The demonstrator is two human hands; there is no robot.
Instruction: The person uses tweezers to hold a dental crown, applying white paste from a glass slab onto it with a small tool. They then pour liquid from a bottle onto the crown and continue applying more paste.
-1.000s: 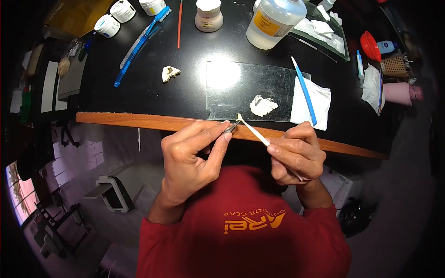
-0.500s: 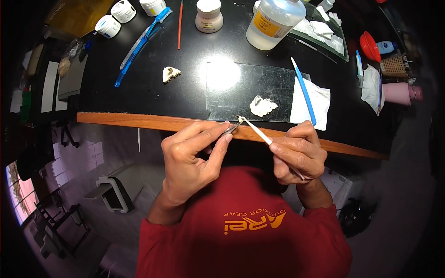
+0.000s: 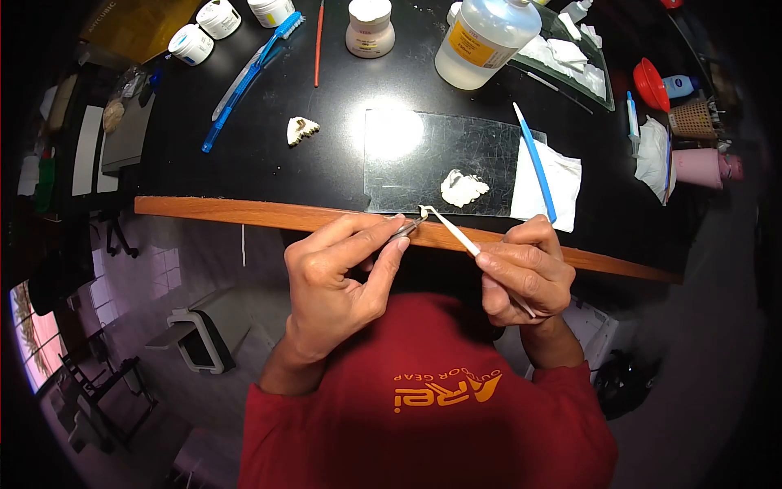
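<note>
My left hand (image 3: 338, 273) pinches a slim grey metal tool that looks like tweezers (image 3: 406, 229). At its tip sits a tiny cream-coloured piece (image 3: 423, 213), too small to make out clearly. In my right hand (image 3: 528, 273) is a thin white-handled instrument (image 3: 458, 235), held like a pen, its bent tip touching or nearly touching that piece. Both tips meet just over the front edge of the table. Behind them, a scratched glass slab (image 3: 444, 151) bears a mound of whitish paste (image 3: 464, 189).
A folded white tissue (image 3: 562, 183) with a blue-handled tool (image 3: 535, 163) lies right of the slab. Farther back stand a large bottle (image 3: 481, 45), a jar (image 3: 369, 33) and small white pots (image 3: 190, 46). A blue toothbrush (image 3: 244, 85) and a toothed dental model piece (image 3: 301, 130) lie left.
The white instrument's tip and the small piece have shifted very slightly against each other. Both hands keep nearly the same place and hold.
</note>
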